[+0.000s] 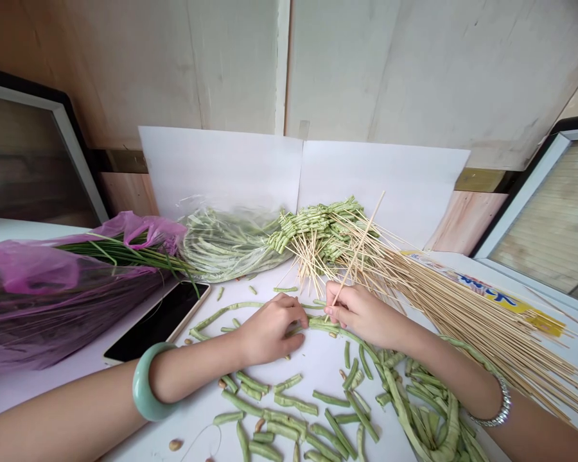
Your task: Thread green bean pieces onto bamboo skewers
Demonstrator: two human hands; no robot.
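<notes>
My right hand (366, 314) pinches a bamboo skewer (359, 253), which leans up and to the right. The skewer's lower end meets a long green bean (325, 324) on the white table. Across from it, my left hand (272, 324) is curled with its fingertips closed on the bean's left part; the exact grip is partly hidden. Another long bean (221, 311) curves behind the left hand. Cut bean pieces (293, 404) lie scattered in front of both hands. Beneath my right forearm sits a heap of long beans (428, 404).
Bundled skewered beans (318, 224) are piled at the back, beside many loose skewers (462, 308) fanning right. A clear bag of long beans (231, 247), a purple bag of greens (52, 276) and a phone (154, 321) occupy the left. A yellow packet (505, 295) lies right.
</notes>
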